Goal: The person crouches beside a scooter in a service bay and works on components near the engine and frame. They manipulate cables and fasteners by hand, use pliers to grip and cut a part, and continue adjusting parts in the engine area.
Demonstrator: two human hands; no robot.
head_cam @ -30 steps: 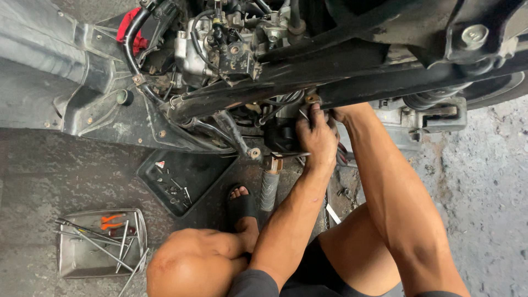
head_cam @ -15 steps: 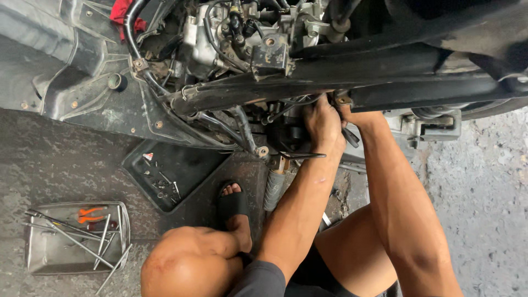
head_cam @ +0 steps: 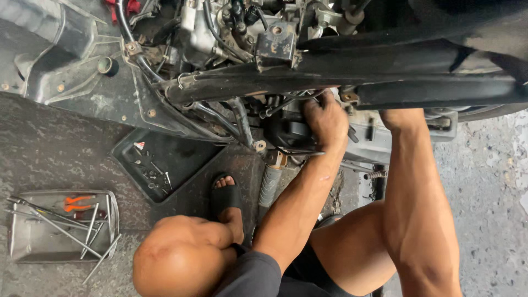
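Reaching under the black frame tube [head_cam: 418, 91], your left hand [head_cam: 325, 118] curls its fingers onto the dark engine cover [head_cam: 291, 132]; right hand hidden behind the tube, grip unreadable.

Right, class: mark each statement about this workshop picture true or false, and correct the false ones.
1. The left hand rests on the dark engine parts under the frame. True.
2. The right hand is fully in view. False: it is hidden behind the black frame tube; only the forearm shows.
3. The metal tray holds long tools and orange-handled pliers. True.
4. The black tray stands on a table. False: it lies on the ground.
5. The foot is bare. False: it wears a black sandal.
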